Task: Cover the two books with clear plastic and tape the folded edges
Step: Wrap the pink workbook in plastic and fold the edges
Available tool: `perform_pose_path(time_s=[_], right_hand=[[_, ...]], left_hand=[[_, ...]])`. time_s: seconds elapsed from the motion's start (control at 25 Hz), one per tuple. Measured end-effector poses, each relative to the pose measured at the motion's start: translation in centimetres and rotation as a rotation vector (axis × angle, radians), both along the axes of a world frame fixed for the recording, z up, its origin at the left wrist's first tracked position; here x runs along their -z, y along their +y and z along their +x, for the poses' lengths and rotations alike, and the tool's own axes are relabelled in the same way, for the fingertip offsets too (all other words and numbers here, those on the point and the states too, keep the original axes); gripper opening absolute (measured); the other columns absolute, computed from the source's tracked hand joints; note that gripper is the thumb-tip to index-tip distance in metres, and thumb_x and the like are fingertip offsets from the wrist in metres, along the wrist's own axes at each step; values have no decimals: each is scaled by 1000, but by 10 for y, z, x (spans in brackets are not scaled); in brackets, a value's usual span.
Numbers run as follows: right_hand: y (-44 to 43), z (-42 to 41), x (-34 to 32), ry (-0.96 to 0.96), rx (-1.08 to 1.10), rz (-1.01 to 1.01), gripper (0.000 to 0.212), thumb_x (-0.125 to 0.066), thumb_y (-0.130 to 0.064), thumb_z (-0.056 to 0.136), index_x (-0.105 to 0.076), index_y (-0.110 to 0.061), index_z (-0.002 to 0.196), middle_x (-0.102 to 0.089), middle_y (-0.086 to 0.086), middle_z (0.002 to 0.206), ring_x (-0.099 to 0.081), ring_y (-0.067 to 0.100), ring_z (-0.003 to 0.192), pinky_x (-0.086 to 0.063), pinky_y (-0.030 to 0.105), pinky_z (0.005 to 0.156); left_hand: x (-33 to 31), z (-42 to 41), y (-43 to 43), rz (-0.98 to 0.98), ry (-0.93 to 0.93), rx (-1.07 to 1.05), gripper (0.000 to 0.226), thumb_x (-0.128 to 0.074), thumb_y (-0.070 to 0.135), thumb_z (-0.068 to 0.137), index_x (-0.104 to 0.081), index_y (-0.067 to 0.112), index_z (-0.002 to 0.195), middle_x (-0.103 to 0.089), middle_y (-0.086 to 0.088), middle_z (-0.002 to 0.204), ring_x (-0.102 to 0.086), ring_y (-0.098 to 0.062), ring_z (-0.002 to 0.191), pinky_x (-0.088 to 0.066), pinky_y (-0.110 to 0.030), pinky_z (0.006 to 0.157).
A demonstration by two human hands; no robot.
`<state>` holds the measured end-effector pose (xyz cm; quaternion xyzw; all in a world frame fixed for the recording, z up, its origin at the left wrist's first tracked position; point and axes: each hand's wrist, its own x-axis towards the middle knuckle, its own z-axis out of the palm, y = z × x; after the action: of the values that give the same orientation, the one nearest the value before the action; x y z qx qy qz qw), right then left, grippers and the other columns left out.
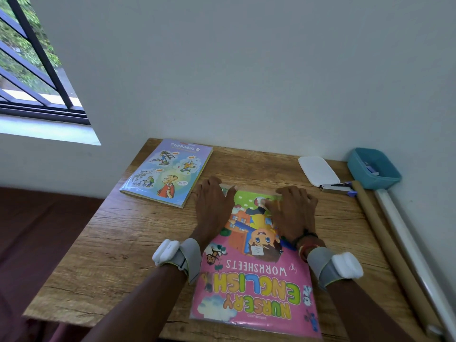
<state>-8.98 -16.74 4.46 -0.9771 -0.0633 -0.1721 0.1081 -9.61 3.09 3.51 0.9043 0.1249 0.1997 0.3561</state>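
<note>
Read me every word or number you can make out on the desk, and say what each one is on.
"NURSERY ENGLISH WORKSHEETS" on the pink book, upside down to the camera.
"Suppandi", probably, on the blue comic book; blurred, and the circled number beside it is unreadable.
Its speech bubbles and the pink book's small print: too small to read.

I see bare table (pixel 103 245) left of my hands; the stapler (pixel 336 188), white pad (pixel 318 171) and rolls (pixel 385 240) crowd the right.
</note>
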Motion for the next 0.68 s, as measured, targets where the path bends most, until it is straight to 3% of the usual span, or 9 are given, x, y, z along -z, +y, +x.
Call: perform_pose_path(time_s=[0.12,0.32,0.48,0.6,0.68], right_hand=[[24,-4,-8,69,-166,35,62,-51,-74,72,-62,-24,107,-62,-5,109,-52,21,108,-29,41,92],[51,10,-31,210,-309,96,79,-61,-75,63,-58,-24,122,-60,-2,124,-49,23,119,-30,42,98],[49,27,-42,303,-288,179,53,-70,-71,64,-62,-29,95,-68,-8,94,-61,20,95,-38,38,86],[33,40,-41,408,-261,177,45,-61,-67,77,-56,-23,84,-66,-7,82,-62,19,84,-39,36,77],[13,46,-40,480,-225,194,47,-58,-66,81,-54,-19,84,-66,-4,80,-61,18,79,-41,35,74]], left_hand=[[-19,-3,-5,-61,-5,-1,51,-70,50,81,-55,13,113,-59,-6,113,-52,-25,110,-45,-40,90],[-34,-1,5,-81,-90,133,42,-80,25,75,-59,11,109,-60,-2,106,-53,-20,100,-34,-25,79],[-39,7,24,-149,-37,207,22,-83,22,73,-69,10,85,-62,5,73,-59,-15,70,-36,-12,59],[-43,11,32,-236,66,187,30,-84,33,72,-67,8,75,-65,0,68,-61,-17,66,-46,-28,66],[-43,10,34,-355,101,186,30,-85,35,72,-70,9,74,-71,-5,71,-68,-17,69,-51,-32,69]])
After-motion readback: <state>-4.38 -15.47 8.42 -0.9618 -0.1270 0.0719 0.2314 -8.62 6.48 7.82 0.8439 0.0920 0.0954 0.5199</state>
